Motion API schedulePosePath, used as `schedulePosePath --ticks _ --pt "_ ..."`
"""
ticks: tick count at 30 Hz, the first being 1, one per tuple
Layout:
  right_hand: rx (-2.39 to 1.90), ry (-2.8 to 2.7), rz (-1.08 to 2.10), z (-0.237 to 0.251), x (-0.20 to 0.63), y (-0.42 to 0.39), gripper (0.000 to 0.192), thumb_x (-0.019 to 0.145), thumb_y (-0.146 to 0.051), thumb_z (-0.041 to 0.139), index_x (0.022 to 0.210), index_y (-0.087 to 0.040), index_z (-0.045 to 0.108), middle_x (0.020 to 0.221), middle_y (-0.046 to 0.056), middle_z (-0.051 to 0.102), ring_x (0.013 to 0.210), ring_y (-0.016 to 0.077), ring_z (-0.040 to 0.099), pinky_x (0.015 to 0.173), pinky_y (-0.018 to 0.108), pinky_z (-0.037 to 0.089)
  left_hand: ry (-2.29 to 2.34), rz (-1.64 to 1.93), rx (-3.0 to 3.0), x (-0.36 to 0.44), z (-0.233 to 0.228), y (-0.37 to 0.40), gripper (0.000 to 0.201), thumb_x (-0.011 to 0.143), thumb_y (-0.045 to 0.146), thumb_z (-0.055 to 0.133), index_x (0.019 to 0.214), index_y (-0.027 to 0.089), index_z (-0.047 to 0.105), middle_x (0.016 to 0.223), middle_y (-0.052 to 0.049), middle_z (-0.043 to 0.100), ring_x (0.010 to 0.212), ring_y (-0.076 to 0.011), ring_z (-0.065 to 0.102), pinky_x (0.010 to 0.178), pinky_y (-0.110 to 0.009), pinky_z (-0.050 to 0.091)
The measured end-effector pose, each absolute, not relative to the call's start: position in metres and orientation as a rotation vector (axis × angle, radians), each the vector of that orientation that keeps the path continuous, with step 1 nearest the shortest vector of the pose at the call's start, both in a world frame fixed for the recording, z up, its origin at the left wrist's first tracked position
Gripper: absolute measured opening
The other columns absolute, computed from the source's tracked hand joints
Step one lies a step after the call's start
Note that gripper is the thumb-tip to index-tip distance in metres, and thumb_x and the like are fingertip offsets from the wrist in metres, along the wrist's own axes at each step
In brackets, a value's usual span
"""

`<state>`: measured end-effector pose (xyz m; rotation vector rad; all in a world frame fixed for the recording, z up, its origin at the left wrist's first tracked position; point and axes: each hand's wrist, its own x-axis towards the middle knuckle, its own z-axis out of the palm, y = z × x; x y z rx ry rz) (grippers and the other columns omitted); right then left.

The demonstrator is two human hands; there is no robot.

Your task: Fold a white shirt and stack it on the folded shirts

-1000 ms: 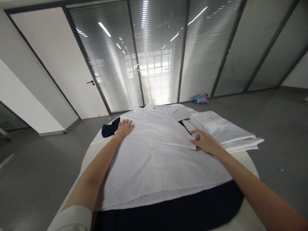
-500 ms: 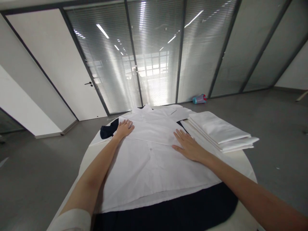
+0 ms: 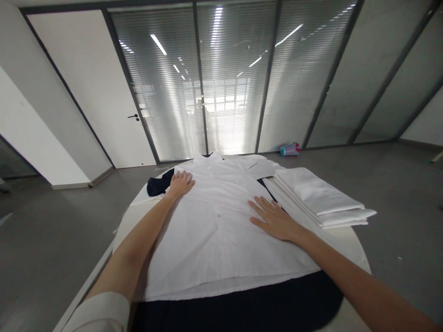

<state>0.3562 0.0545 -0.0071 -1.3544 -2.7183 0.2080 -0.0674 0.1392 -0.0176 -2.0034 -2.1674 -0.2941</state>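
A white button-up shirt (image 3: 207,240) lies spread out front side up, its collar at the far end and its hem toward me. Under it is a dark navy garment (image 3: 242,306), showing below the hem and at the upper left. My left hand (image 3: 182,184) rests flat on the shirt's left edge near the chest, fingers spread. On the right side of the shirt, a little lower, my right hand (image 3: 272,217) lies palm down with its fingers apart. Neither hand grips anything.
A folded stack of white cloth (image 3: 321,196) sits on the right of the round white table (image 3: 353,244). A blue and red basket (image 3: 290,149) lies on the floor by the glass partition (image 3: 228,92). A white door (image 3: 86,83) stands at the far left.
The view has shifted slightly. My right hand has slid a little toward me over the shirt; my left hand stays in about the same place on it.
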Motion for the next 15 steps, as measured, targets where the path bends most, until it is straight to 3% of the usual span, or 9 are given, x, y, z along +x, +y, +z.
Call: schedulePosePath --ticks 3,5,7,9,13,15 --pt "-1.336 -2.683 0.183 -0.004 0.355 0.052 0.070 0.095 -0.066 0.030 0.152 -0.025 0.039 0.160 0.010 0.030 0.147 0.0321 0.025 0.118 0.056 0.022 -2.242 -0.244 -2.014 -0.069 -0.019 0.140 0.063 0.095 0.059 0.032 0.145 0.023 0.046 0.154 -0.013 0.039 0.141 -0.0410 0.032 0.113 -0.054 0.024" --pt "-1.286 -2.654 0.174 0.009 0.352 0.055 0.062 0.097 -0.061 0.032 0.142 -0.025 0.054 0.152 0.010 0.045 0.141 0.0322 0.039 0.115 0.053 0.030 -2.250 -0.232 -2.013 -0.070 -0.020 0.141 0.063 0.096 0.059 0.031 0.145 0.023 0.045 0.155 -0.014 0.039 0.141 -0.0414 0.033 0.113 -0.055 0.024" --pt "-1.282 -2.614 0.158 0.034 0.349 0.067 0.053 0.100 -0.054 0.031 0.124 -0.025 0.068 0.134 0.011 0.063 0.125 0.0308 0.056 0.105 0.047 0.042 -2.250 -0.223 -2.006 -0.070 -0.021 0.142 0.061 0.096 0.059 0.031 0.144 0.025 0.046 0.155 -0.012 0.038 0.141 -0.0402 0.032 0.113 -0.054 0.024" --pt "-1.433 -2.528 0.072 0.067 0.348 0.092 0.047 0.101 -0.048 0.032 0.110 -0.026 0.073 0.113 0.010 0.072 0.105 0.0292 0.066 0.091 0.043 0.049 -2.245 -0.217 -1.996 -0.070 -0.021 0.142 0.058 0.097 0.059 0.031 0.143 0.027 0.047 0.154 -0.010 0.040 0.141 -0.0385 0.032 0.113 -0.053 0.024" --pt "-1.782 -2.335 -0.133 0.124 0.359 0.169 0.033 0.097 -0.033 0.046 0.117 -0.025 0.071 0.119 0.012 0.069 0.107 0.0313 0.063 0.090 0.046 0.047 -2.236 -0.218 -1.987 -0.070 -0.022 0.143 0.055 0.097 0.059 0.031 0.139 0.030 0.050 0.152 -0.008 0.043 0.140 -0.0370 0.034 0.113 -0.051 0.025" --pt "-1.912 -2.257 -0.101 0.133 0.371 0.208 0.027 0.092 -0.027 0.055 0.112 -0.020 0.073 0.119 0.016 0.067 0.110 0.0328 0.062 0.091 0.047 0.046 -2.234 -0.226 -1.985 -0.070 -0.023 0.143 0.055 0.097 0.059 0.031 0.139 0.029 0.050 0.151 -0.009 0.043 0.140 -0.0372 0.034 0.112 -0.051 0.025"
